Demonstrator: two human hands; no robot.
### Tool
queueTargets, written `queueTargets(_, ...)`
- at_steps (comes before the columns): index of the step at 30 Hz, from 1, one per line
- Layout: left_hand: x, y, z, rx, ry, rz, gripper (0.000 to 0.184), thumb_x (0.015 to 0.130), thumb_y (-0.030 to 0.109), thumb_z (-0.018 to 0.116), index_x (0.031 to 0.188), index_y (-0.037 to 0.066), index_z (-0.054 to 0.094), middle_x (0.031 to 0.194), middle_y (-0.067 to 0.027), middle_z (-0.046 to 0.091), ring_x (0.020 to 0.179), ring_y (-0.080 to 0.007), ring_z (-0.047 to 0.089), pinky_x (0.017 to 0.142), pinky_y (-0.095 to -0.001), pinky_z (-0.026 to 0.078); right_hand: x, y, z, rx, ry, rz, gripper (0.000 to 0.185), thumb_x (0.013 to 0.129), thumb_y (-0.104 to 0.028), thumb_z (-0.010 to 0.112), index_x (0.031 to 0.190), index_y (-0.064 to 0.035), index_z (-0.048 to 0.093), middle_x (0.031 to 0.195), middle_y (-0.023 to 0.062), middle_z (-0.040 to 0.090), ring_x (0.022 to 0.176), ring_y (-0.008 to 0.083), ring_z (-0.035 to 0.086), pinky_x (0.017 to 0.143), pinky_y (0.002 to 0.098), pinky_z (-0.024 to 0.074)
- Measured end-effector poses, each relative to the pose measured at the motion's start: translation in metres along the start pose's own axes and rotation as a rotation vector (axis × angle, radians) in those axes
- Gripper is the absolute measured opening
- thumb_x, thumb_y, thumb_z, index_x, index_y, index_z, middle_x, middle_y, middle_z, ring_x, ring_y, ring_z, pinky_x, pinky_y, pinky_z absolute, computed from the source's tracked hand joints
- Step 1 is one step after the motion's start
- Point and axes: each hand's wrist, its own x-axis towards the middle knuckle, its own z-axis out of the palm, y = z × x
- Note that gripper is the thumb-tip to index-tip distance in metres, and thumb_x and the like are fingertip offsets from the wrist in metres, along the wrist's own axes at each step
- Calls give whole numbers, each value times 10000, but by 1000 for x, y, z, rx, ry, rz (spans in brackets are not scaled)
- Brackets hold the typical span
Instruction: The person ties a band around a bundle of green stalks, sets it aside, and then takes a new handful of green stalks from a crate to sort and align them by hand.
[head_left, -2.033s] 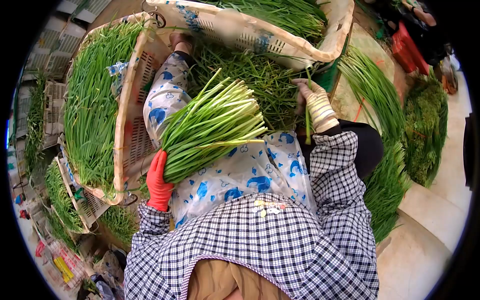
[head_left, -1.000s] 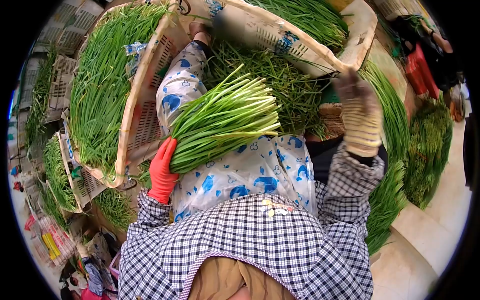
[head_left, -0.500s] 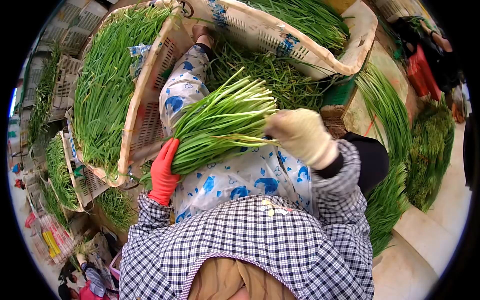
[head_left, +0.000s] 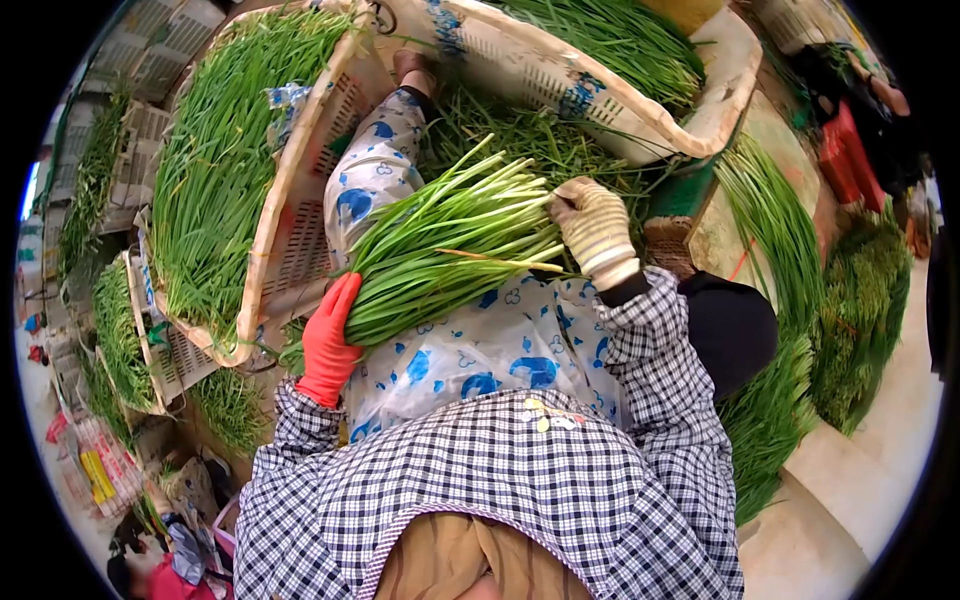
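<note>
My left hand [head_left: 330, 340], in a red glove, is wrapped round the leafy side of a thick bunch of long green stalks [head_left: 450, 245]. The bunch lies across my lap on a clear plastic apron with blue prints [head_left: 525, 360], its pale cut ends pointing right. At those ends is my right hand [head_left: 590, 225], in a cream striped glove, its fingers pinched together at the stalk tips. What the fingertips grip is too small to make out. One yellowish stalk [head_left: 500, 260] sticks out below the right hand.
A crate [head_left: 262, 270] full of green stalks stands at the left, another crate [head_left: 640, 130] at the top. Loose trimmings [head_left: 520, 130] lie between them. More stalk bundles [head_left: 775, 225] are at the right. Another person's arm [head_left: 885, 95] shows at the upper right; a further person [head_left: 165, 575] is lower left.
My right hand has come back from the right, where it first held a thin stalk, to the bunch's pale ends. My left hand has kept its hold.
</note>
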Motion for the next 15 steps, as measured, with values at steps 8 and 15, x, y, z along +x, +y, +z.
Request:
queueTargets(8,5,20,-13,-44,-75,-99,848,594,-72,699,1385,151,488,1350,-127,535,1199,-314,555,971,-336,469,-17,-52,-52,567,276,-133,48,847,-49,635,869,-15,660,883,92,679,775,193,655,716,273,511)
queueTargets(15,3,15,-8,-55,-37,-67,867,603,-28,739,1402,174,470,1352,-130,533,1178,-314,569,961,-340,481,-14,-21,-155,1143,742,-125,231,915,-109,567,1042,77,619,1003,208,672,863,269,668,838,388,557)
